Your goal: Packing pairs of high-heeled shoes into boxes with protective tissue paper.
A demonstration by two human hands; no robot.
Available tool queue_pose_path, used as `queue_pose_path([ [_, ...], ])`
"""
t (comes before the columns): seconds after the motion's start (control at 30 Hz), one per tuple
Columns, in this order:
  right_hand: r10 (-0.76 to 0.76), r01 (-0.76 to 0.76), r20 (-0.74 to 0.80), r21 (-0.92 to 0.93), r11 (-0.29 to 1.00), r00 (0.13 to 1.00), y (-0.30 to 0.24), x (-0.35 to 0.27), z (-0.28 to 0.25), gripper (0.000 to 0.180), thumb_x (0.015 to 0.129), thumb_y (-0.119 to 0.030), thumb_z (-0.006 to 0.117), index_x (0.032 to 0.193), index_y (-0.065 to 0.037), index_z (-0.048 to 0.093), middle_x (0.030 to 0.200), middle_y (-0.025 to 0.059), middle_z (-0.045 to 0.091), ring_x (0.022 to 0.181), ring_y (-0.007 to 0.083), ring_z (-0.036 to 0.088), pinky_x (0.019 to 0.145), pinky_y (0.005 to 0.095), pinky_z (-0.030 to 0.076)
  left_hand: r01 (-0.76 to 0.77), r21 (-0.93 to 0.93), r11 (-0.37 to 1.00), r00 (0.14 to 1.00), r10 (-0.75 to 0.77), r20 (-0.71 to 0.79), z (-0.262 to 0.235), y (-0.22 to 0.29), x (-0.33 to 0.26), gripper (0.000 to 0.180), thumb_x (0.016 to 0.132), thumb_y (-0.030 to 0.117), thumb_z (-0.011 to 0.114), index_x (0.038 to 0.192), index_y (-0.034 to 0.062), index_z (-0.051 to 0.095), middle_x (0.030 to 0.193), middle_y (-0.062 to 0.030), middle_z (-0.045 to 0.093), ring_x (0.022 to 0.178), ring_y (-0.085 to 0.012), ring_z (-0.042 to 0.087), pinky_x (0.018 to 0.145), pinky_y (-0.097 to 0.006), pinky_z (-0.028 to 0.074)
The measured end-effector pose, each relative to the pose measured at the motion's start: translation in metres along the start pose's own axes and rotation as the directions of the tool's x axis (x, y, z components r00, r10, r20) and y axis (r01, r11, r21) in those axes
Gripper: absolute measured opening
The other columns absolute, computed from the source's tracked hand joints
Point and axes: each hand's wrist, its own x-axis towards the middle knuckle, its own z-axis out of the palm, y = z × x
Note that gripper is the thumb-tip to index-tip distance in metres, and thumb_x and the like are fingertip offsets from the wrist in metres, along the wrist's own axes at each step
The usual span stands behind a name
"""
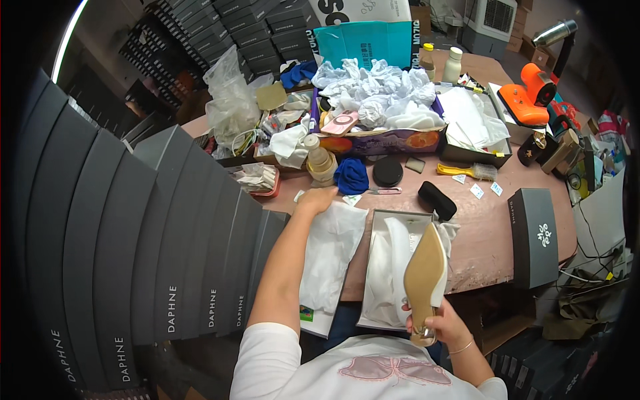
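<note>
We hold a pale shoe (425, 267) in our right hand (448, 325), above the near right part of an open grey box (403, 214). Its tan sole is turned up to us and its pointed toe aims at the far side, leaning a little right; the heel is at the near end. The long axis runs near to far, roughly in line with the box's own length. Our right fingers are closed around the heel end.

Our left hand (317, 200) reaches far and left, its fingertips near a beige-bodied bottle (321, 165) and just left of a bunched blue cloth (351, 176). We cannot tell whether those fingers grip anything or how wide they stand. Under that forearm, on the near left, white paper (331, 250) is spread lengthwise.

White wrapping (380, 270) lies in the box, to the left of the sole. Just beyond the box's far right corner sits a black case (437, 201); farther off is a yellow-handled brush (467, 171).
</note>
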Motion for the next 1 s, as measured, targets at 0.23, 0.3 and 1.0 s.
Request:
queue_pose_path([
  [0.23,-0.05,0.042,0.197,0.042,0.998,0.979,0.003,-0.002,-0.009,0.064,0.078,-0.024,0.069,0.131,0.002,0.043,0.106,0.0161,0.061,0.082,0.0231,0.066,0.066,0.0338,0.055,-0.318,-0.259,0.912,0.845,0.149,-0.514,-0.065,0.06,-0.095,0.019,0.08,0.018,0.063,0.071,0.0029,0.056,0.071,-0.0162,0.061,0.066,-0.0362,0.061,0.059,-0.046,0.046],
  [0.3,0.02,0.007,0.24,-0.109,0.994,0.971,-0.027,0.001,0.02,0.063,0.079,-0.023,0.068,0.132,0.002,0.043,0.104,0.0149,0.061,0.08,0.0217,0.065,0.064,0.0325,0.055,-0.517,-0.23,0.824,0.734,0.289,-0.614,-0.079,0.071,-0.156,0.013,0.074,0.006,0.065,0.068,0.0046,0.053,0.067,-0.0113,0.055,0.062,-0.0318,0.056,0.056,-0.042,0.044],
  [1.0,0.381,-0.481,0.459,0.12,0.868,0.803,0.058,0.054,0.039,0.057,0.089,-0.034,0.058,0.132,0.0,0.043,0.109,0.021,0.059,0.08,0.0199,0.061,0.061,0.0284,0.055,-0.286,-0.555,0.781,0.864,-0.04,-0.502,-0.048,0.064,-0.314,0.034,0.077,-0.001,0.066,0.11,-0.0006,0.064,0.091,-0.0173,0.062,0.082,-0.0353,0.063,0.072,-0.038,0.05],
])
